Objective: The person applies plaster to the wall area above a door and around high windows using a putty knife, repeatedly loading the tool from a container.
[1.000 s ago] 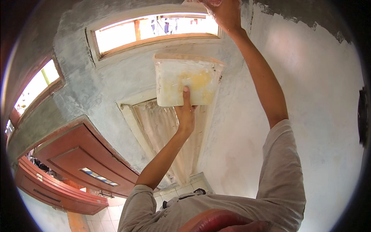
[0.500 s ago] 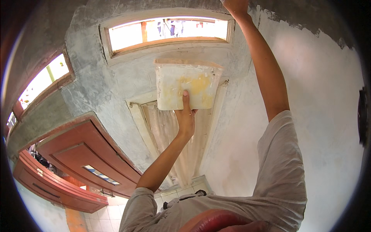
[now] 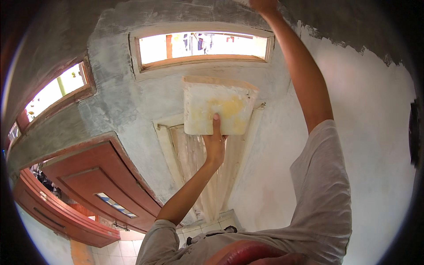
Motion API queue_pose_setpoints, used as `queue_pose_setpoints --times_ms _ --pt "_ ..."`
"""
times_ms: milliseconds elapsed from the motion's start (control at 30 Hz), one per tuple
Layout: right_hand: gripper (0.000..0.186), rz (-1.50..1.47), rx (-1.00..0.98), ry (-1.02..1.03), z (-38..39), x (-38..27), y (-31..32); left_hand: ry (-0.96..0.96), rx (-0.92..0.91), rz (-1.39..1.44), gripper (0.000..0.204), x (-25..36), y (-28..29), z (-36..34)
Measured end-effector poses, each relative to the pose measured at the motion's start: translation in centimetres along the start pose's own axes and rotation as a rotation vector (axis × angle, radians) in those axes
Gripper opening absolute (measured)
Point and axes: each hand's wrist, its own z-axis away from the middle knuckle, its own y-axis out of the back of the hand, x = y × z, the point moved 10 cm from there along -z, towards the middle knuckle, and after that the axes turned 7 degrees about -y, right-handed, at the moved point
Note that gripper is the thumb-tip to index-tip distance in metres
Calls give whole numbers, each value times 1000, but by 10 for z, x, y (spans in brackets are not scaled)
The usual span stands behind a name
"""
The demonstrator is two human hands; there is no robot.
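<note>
My left hand (image 3: 214,141) grips a pale rectangular plastic tub (image 3: 223,99) from below, thumb on its yellow-smeared face, beneath the upper window. My right arm stretches up to the rough boundary between dark grey and whitish plaster. My right hand (image 3: 263,6) is cut off by the top edge, fingers closed around a pale thing too hidden to identify, close to the grey wall surface (image 3: 221,11).
A high window (image 3: 201,44) is straight ahead, another (image 3: 53,92) at left. Reddish wooden doors (image 3: 90,170) stand at lower left. A curtained opening (image 3: 185,154) lies behind my left arm. Whitish wall (image 3: 371,132) fills the right, above floor tiles (image 3: 128,249) at the bottom.
The view has shifted, so wall and windows sit lower in the picture. The tub moved slightly down in the frame with my left hand. My right hand moved right and further out of the top edge.
</note>
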Motion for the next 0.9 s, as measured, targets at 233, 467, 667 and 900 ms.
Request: queue_pose_setpoints --times_ms 233,467,667,900 --pt "34 288 142 -111 19 56 80 31 -18 -17 71 -5 26 8" --pt "26 497 248 -140 82 143 141 79 -10 -9 71 -20 35 22" --pt "29 -286 71 -155 73 133 98 121 30 36 67 -19 51 44" --pt "54 432 -200 -51 95 0 -16 100 68 4 69 -1 77 56"
